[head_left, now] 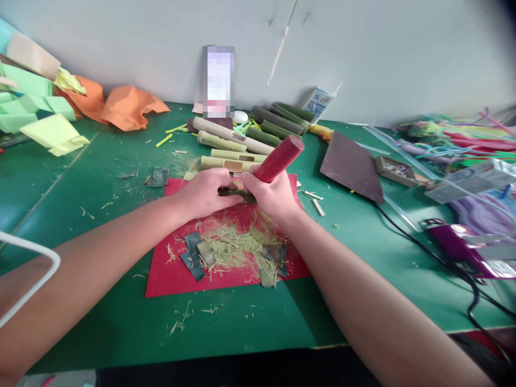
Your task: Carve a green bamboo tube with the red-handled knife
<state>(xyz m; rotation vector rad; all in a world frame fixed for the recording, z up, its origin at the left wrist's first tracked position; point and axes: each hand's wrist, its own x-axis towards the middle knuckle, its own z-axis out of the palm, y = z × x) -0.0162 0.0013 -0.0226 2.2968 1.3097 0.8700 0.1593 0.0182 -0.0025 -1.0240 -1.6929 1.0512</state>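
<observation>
1 pale wall (161, 43) backs a green table (226, 336) strewn with shavings (231, 244).

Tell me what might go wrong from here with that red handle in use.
The right hand grips the red handle close to the left hand; its lower end is hidden, so a slip might catch those fingers. The green tube between the hands could twist loose. Shavings heaped on the red sheet might scatter if brushed.
</observation>
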